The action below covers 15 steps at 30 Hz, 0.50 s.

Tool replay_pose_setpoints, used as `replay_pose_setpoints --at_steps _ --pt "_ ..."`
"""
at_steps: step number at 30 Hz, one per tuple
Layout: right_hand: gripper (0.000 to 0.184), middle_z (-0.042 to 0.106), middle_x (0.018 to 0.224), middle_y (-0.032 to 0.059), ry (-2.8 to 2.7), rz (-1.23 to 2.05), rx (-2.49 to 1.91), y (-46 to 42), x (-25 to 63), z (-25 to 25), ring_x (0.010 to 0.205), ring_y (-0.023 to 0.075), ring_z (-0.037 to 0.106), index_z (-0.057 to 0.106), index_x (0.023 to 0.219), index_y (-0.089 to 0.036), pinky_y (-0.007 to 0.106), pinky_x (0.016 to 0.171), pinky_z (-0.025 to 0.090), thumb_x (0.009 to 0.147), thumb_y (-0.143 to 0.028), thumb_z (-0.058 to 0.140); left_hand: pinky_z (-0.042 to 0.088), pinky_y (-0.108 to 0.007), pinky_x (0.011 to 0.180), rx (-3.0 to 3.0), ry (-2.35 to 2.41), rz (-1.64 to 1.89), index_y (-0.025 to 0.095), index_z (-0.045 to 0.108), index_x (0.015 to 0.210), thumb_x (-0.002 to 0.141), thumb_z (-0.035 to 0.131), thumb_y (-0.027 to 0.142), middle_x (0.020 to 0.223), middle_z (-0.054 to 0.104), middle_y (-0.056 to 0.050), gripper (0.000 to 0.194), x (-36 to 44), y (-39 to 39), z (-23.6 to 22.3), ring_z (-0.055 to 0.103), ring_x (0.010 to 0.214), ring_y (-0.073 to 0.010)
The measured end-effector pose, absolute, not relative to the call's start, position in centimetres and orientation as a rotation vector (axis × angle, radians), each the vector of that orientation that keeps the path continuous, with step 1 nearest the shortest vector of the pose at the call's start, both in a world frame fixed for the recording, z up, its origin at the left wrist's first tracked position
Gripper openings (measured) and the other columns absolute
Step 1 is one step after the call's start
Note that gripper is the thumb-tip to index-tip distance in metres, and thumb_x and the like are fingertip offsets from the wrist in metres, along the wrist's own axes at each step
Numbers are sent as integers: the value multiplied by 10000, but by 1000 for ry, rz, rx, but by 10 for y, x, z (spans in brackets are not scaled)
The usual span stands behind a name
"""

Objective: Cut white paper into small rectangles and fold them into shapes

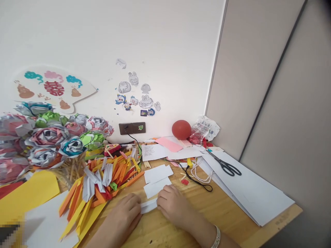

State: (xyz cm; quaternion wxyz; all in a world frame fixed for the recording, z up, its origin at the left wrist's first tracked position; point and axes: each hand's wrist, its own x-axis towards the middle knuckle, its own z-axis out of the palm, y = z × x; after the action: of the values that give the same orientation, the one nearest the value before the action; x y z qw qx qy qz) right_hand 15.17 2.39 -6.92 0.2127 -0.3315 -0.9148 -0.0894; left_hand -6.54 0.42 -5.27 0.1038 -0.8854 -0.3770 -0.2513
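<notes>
Both my hands rest on the wooden table [207, 210] near its front edge. My left hand [124, 215] and my right hand [173, 205] press down on a small folded strip of white paper [149, 206] between them, fingers curled onto its two ends. Just beyond lie two loose white paper pieces [157, 179]. A pile of folded orange, yellow and white paper strips [103, 186] spreads to the left of my left hand.
Paper flowers [51, 137] bunch at the far left, beside a yellow sheet [28, 194]. Black scissors [225, 166] lie on white sheets [253, 193] at the right. A red ball [181, 129], a pearl string [200, 172] and a black cord [199, 184] sit behind.
</notes>
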Motion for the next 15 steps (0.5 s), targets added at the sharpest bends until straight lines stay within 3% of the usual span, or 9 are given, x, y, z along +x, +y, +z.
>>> replay_pose_setpoints --at_steps 7,15 --pt "81 575 849 -10 -2195 362 -1236 24 143 -71 885 152 490 602 713 -189 249 761 354 750 -182 674 485 -282 647 -2617 -1635 -536 189 587 683 843 470 192 734 629 -36 198 -61 1 -57 597 696 -180" --pt "59 569 834 28 -2211 217 -1411 23 134 -72 857 194 482 587 718 -181 305 764 360 774 -162 588 451 -352 757 -2522 -1844 -313 173 639 761 889 389 222 817 657 -73 285 -52 4 -54 600 833 -237"
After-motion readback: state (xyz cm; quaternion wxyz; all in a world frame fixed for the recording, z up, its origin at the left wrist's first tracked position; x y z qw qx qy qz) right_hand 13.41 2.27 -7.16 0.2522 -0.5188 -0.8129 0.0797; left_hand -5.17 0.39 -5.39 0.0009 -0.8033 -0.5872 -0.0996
